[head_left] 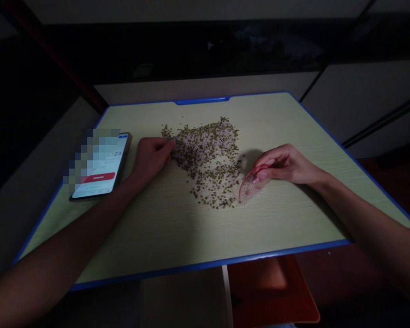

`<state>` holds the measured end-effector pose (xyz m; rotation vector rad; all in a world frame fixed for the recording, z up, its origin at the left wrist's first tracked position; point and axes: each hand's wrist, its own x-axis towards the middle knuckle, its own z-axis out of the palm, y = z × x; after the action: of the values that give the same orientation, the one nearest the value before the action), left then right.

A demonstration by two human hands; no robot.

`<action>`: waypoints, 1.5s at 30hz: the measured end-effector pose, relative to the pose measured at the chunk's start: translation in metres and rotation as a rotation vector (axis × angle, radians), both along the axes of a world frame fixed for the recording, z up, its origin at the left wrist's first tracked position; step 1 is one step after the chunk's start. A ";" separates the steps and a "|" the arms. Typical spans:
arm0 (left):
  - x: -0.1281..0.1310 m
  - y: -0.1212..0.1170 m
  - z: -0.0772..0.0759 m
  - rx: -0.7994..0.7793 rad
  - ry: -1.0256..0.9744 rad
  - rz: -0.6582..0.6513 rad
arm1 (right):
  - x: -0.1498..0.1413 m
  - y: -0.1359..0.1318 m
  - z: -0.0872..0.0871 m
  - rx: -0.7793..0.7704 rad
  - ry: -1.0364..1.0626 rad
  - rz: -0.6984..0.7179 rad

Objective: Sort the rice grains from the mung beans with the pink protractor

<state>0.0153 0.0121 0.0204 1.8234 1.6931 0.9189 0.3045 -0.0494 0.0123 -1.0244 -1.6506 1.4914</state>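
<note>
A spread pile of green beans, probably mung beans, mixed with pale rice-like grains [205, 146], lies in the middle of the table. At its left edge is my left hand [153, 155], its fingers curled in and the thumb pressed against them; whatever they may hold is hidden. On the pile's right side, my right hand [283, 164] pinches a clear, thin, curved piece with a red rim [248, 189], perhaps a lid or shallow dish. That piece is tilted on edge, low over the tabletop beside the grains. A few beans lie scattered around the pile.
A phone [104, 168] with a lit screen lies at the left of the pale table [150, 241], which has a blue edge. Dark panelled furniture [177, 50] stands behind it. An orange-red surface [273, 291] shows below the front edge.
</note>
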 end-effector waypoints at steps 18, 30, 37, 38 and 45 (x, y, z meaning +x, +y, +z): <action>0.000 0.001 -0.001 0.008 0.006 0.002 | -0.003 0.000 -0.002 0.088 -0.029 -0.123; 0.001 -0.001 0.001 0.002 0.016 0.014 | -0.009 0.000 -0.001 0.079 0.055 -0.096; 0.000 0.000 0.000 0.012 0.026 0.006 | -0.010 -0.001 0.001 0.064 0.037 -0.104; 0.000 0.000 0.000 0.015 0.029 0.007 | -0.009 -0.001 0.000 0.060 0.035 -0.103; 0.001 -0.001 0.000 0.004 0.016 0.011 | -0.005 0.000 -0.001 0.033 0.031 -0.089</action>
<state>0.0161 0.0112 0.0203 1.8305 1.7143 0.9149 0.2996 -0.0495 0.0115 -1.0379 -1.5821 1.4102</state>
